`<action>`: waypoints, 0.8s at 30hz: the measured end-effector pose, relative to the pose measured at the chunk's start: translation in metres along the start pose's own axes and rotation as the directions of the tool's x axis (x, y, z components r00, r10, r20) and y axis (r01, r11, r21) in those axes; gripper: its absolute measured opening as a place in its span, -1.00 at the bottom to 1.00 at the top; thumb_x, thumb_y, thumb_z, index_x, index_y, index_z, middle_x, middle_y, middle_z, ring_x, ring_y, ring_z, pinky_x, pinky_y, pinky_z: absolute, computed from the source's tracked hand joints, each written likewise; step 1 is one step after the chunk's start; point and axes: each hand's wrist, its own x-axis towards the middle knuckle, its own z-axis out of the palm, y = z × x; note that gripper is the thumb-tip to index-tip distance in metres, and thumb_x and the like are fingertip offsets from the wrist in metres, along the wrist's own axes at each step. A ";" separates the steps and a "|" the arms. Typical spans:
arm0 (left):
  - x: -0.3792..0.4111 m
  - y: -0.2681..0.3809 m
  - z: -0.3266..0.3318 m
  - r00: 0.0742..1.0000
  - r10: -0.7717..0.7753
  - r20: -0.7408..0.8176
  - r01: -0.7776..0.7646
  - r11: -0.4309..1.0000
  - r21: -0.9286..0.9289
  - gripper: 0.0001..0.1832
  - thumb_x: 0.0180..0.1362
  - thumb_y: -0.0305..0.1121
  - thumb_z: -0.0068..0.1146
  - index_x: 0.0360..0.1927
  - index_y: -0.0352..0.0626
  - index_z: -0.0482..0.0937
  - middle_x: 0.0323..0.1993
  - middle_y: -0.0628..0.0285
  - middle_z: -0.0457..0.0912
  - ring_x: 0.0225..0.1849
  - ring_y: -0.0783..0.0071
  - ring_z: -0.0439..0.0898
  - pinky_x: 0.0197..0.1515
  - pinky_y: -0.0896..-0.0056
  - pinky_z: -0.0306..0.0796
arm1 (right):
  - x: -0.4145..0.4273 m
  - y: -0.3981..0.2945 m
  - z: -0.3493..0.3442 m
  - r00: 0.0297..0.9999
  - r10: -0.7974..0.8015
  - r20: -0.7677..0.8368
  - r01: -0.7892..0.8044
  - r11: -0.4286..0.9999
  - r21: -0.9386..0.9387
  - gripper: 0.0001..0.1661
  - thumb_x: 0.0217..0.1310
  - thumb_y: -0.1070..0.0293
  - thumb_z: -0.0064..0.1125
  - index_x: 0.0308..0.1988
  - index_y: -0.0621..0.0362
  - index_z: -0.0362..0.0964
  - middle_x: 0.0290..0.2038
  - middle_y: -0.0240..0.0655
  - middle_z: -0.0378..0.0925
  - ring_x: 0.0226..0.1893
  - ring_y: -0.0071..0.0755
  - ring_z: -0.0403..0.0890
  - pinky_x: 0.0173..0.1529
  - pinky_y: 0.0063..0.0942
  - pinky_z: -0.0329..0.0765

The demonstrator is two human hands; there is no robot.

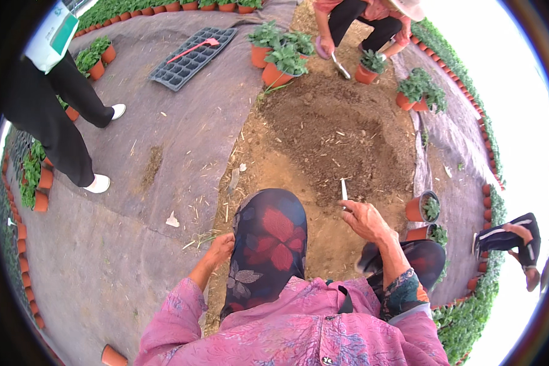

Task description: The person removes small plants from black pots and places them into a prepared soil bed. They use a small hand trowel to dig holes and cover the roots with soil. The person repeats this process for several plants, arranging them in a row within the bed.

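Note:
My right hand (pixel 365 220) grips a slim tool with a pale, narrow blade or handle (pixel 344 190); its far end reaches the edge of a heap of dark loose soil (pixel 343 137). Beside my knee on the left is my left hand (pixel 223 247), partly hidden by the patterned trouser leg; whether it holds anything cannot be made out. Some green grass blades (pixel 201 239) lie close to it. Right of my right hand, a terracotta-coloured plastic pot (pixel 414 209) with a small leafy plant lies tilted, and a second such pot (pixel 418 234) is next to my other knee.
Across the soil a crouching person (pixel 366 18) holds a hand trowel (pixel 341 67) by a potted plant (pixel 367 74). A black seedling tray (pixel 181 75) with a red tool (pixel 194 49) lies on ground cloth (pixel 164 119). Another person (pixel 68 110) stands left; one bends far right (pixel 512 238). Potted plants (pixel 278 75) stand ahead.

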 end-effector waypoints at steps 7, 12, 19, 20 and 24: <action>0.026 0.078 0.022 0.968 0.248 0.041 -0.241 0.870 0.431 -0.77 0.26 -0.28 0.13 -0.12 -0.19 0.62 -0.30 0.36 0.64 -0.28 0.59 0.56 -0.17 0.49 0.47 | 0.041 0.101 0.082 0.980 0.180 -0.081 -0.173 0.981 0.089 -0.57 0.22 0.22 0.10 0.05 0.14 0.46 -0.11 0.13 0.57 -0.03 0.21 0.56 0.07 -0.03 0.49; 0.093 0.145 0.049 0.970 0.232 -0.070 -0.158 0.824 0.544 -0.78 0.23 -0.29 0.07 -0.20 -0.21 0.61 -0.41 0.37 0.62 -0.38 0.60 0.54 -0.28 0.49 0.44 | 0.060 0.188 0.149 0.888 0.434 -0.148 -0.400 0.891 0.214 -0.45 0.18 0.13 0.15 0.10 0.18 0.40 -0.10 0.12 0.56 0.01 0.21 0.55 0.07 -0.04 0.48; 0.215 0.266 0.089 0.824 0.538 0.175 -0.390 0.316 0.865 -0.73 0.20 -0.23 0.03 -0.24 -0.20 0.65 -0.46 0.26 0.65 -0.44 0.54 0.57 -0.32 0.37 0.45 | 0.102 0.191 0.188 0.773 0.631 0.063 -0.579 0.661 0.477 -0.53 0.28 0.10 0.13 -0.03 0.27 0.33 -0.38 0.01 0.61 -0.32 0.09 0.68 -0.15 -0.11 0.57; 0.247 0.281 0.108 0.801 0.560 0.211 -0.440 0.312 0.842 -0.73 0.20 -0.24 0.03 -0.22 -0.20 0.65 -0.45 0.25 0.66 -0.44 0.52 0.57 -0.31 0.37 0.46 | 0.102 0.214 0.202 0.760 0.650 0.020 -0.540 0.614 0.576 -0.55 0.34 0.03 0.09 -0.09 0.23 0.30 -0.46 -0.07 0.58 -0.54 -0.14 0.67 -0.41 -0.27 0.61; 0.338 0.344 0.143 0.834 0.552 -0.003 -0.408 0.620 0.670 -0.67 0.30 -0.29 0.02 0.07 -0.17 0.54 -0.38 0.29 0.65 -0.43 0.61 0.56 -0.40 0.53 0.49 | 0.119 0.199 0.194 0.719 0.675 0.165 -0.562 0.424 0.710 -0.59 0.41 0.06 0.01 -0.13 0.23 0.27 -0.52 -0.22 0.53 -0.61 -0.38 0.62 -0.59 -0.44 0.53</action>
